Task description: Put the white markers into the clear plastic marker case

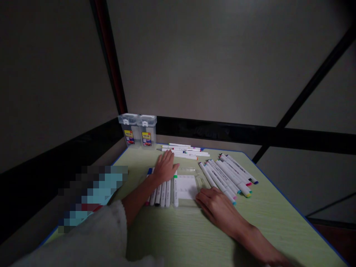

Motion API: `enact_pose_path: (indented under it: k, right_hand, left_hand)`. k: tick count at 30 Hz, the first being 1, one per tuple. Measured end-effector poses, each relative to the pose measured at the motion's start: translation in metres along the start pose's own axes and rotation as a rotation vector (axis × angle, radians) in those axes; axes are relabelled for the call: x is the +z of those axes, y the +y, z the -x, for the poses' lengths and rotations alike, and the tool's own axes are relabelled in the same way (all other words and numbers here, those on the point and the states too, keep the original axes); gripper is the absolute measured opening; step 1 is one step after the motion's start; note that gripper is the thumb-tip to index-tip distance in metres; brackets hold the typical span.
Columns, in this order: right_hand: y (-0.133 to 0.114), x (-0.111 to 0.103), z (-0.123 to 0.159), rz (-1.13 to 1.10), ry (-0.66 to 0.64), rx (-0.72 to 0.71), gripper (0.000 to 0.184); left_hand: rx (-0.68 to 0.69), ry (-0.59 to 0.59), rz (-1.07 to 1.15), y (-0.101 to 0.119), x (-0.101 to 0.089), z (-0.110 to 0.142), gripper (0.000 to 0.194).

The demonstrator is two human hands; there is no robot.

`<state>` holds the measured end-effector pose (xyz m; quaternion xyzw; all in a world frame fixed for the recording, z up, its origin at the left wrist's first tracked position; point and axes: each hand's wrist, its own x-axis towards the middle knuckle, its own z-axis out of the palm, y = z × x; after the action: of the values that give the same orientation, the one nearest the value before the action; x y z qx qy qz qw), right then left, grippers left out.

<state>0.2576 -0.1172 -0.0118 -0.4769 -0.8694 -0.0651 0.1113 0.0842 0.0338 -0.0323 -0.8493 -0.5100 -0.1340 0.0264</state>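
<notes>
My left hand reaches over a clear plastic case with its fingers stretched out. The fingertips are at the near edge of a loose group of white markers; I cannot tell whether they touch one. Under my left wrist, several white markers lie side by side in the case. A green-banded marker lies at the right end of that row, beside a white paper insert. My right hand rests at the case's right edge, fingers bent and together, gripping that edge.
Several thicker white markers with coloured ends lie spread on the right of the pale green table. Two clear lidded boxes stand at the back left corner. A blurred-out item lies at the left edge. Walls enclose the back and left.
</notes>
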Motion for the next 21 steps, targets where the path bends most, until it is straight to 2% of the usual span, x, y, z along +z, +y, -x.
enact_pose_path:
  k: [2,5,13,21]
  right_hand:
    - [0.000,0.000,0.000,0.004,-0.008,0.002,0.020]
    - [-0.001,-0.001,0.000,0.004,-0.022,0.006,0.019]
    - [-0.001,-0.003,-0.001,0.004,-0.035,-0.007,0.020]
    - [-0.006,-0.003,0.001,0.009,-0.048,-0.097,0.021]
  left_hand:
    - [0.027,0.010,-0.001,-0.001,0.001,-0.007,0.055]
    - [0.048,-0.036,-0.005,-0.003,0.003,-0.011,0.055]
    - [0.064,-0.095,-0.022,-0.001,0.000,-0.009,0.055]
    - [0.101,-0.004,-0.029,-0.002,0.002,0.001,0.051]
